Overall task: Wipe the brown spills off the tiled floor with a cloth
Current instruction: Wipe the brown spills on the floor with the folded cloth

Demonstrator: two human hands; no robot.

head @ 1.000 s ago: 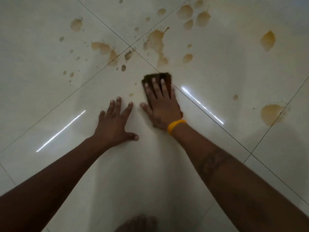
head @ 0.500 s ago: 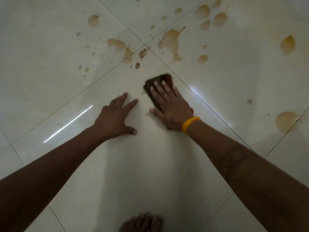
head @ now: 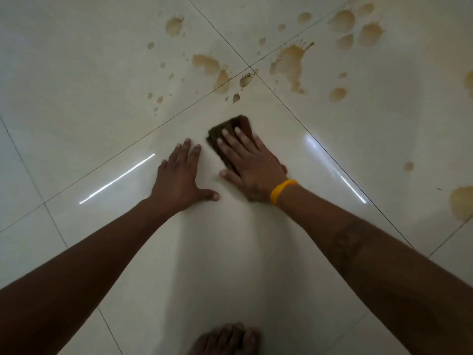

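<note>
Here the right hand (head: pixel 252 166), with a yellow band (head: pixel 282 190) on its wrist, is pressing flat with straight fingers on a dark brown cloth (head: pixel 231 130) lying on the pale tiled floor (head: pixel 76 85). The left hand (head: pixel 179 175) is resting just beside it, palm down and fingers spread, holding nothing. Brown spills (head: pixel 289 62) are lying beyond the cloth around the tile joint, more at the right edge. A bare foot (head: pixel 227 338) is showing at the bottom.
</note>
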